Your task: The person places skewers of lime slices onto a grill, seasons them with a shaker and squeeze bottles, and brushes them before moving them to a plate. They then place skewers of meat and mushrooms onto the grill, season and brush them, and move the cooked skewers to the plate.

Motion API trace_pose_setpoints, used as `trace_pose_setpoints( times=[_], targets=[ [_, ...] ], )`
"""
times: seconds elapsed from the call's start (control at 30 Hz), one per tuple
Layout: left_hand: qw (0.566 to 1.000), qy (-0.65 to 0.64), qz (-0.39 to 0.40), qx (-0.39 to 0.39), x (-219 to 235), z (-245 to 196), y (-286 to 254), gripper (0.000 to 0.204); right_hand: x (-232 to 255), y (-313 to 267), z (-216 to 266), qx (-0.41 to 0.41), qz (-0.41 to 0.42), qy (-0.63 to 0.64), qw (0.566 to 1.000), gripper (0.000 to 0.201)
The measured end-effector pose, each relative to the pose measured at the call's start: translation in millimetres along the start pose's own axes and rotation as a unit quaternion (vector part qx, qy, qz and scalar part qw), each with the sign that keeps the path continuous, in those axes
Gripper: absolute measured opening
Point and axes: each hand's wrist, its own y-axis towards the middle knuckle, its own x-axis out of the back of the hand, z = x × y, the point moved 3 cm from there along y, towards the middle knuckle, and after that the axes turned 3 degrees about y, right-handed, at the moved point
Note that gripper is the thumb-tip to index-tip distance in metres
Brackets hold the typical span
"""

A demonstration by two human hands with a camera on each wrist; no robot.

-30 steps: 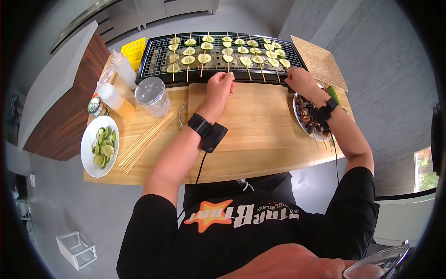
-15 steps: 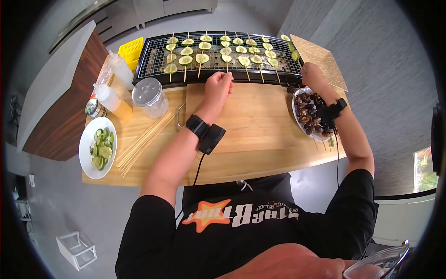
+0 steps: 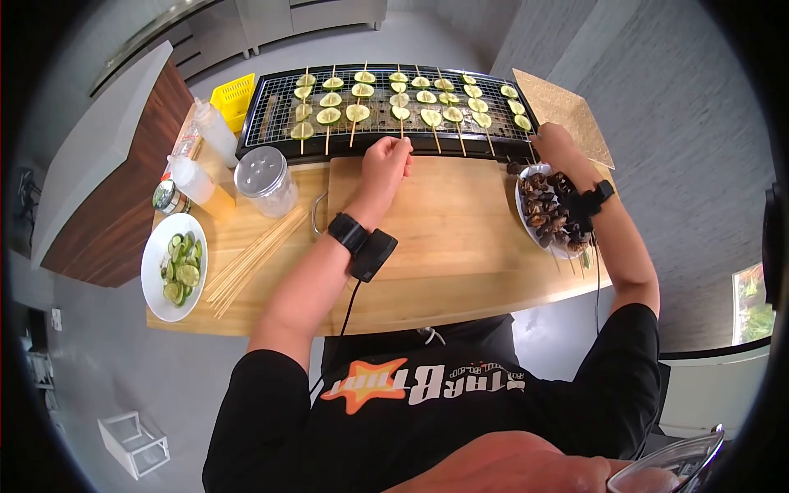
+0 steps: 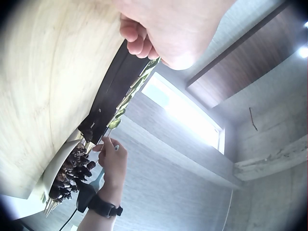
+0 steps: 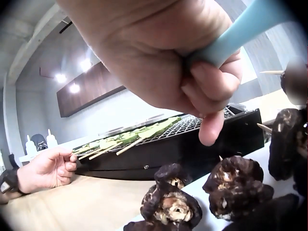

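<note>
The left hand [image 3: 385,171] is at the grill's front edge, its thumb and finger pinching the lower end of a lime skewer [image 3: 400,100]; its other fingers are curled in the right wrist view. At the grill's right end, the right hand [image 3: 559,149] holds the stick of another lime skewer [image 3: 515,108]. That hand's fingers also curl round a light blue handle [image 5: 245,33], whose far end is out of view. Several more lime skewers lie in a row on the black grill [image 3: 329,148]. Dark brown skewered pieces [image 5: 236,180] sit below the right hand.
A wooden board [image 3: 427,222] lies before the grill. Left of it are bare sticks [image 3: 255,261], a jar [image 3: 265,182], squeeze bottles [image 3: 215,131], a yellow basket [image 3: 233,97] and a white bowl [image 3: 149,267] of lime slices. A plate [image 3: 521,204] and a brown sheet [image 3: 567,115] are on the right.
The rightmost lime skewer has been shifted right, away from its neighbour, passing over the grill's right edge and now lying at the right end. The right hand moved with it; the left hand stayed nearly in place.
</note>
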Motion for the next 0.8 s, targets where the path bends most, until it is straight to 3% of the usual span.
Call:
trace_pose_setpoints(
  times=[0.1, 0.17, 0.27, 0.37, 0.47, 0.57, 0.67, 0.8],
  targets=[
    [1.000, 0.006, -0.001, -0.013, 1, 0, -1, 0.022, 38, 10, -4, 0.059, -0.071, 0.080, 0.993, 0.039],
    [1.000, 0.011, -0.002, -0.014, 1, 1, -2, 0.022, 92, -11, 24, -0.006, -0.170, 0.306, 0.937, 0.048],
    [1.000, 0.017, -0.002, -0.004, 1, 4, -1, 0.021, 112, 2, 14, 0.133, -0.307, 0.389, 0.858, 0.057],
    [1.000, 0.025, -0.001, -0.007, 1, 1, -1, 0.021, 113, 7, 23, 0.085, -0.334, 0.314, 0.885, 0.062],
    [0.999, 0.038, 0.003, -0.017, 2, 1, -2, 0.021, 98, 24, 17, -0.012, -0.279, 0.268, 0.922, 0.065],
    [0.999, 0.034, 0.000, -0.010, 1, -1, -1, 0.022, 81, 45, 4, -0.059, -0.290, 0.304, 0.905, 0.058],
    [1.000, 0.021, -0.012, -0.003, 0, -3, -2, 0.023, 57, 66, -4, -0.031, -0.303, 0.456, 0.836, 0.044],
    [1.000, 0.013, -0.012, -0.005, -1, 0, -1, 0.022, 31, 77, -14, -0.054, -0.254, 0.363, 0.895, 0.036]
  ],
)
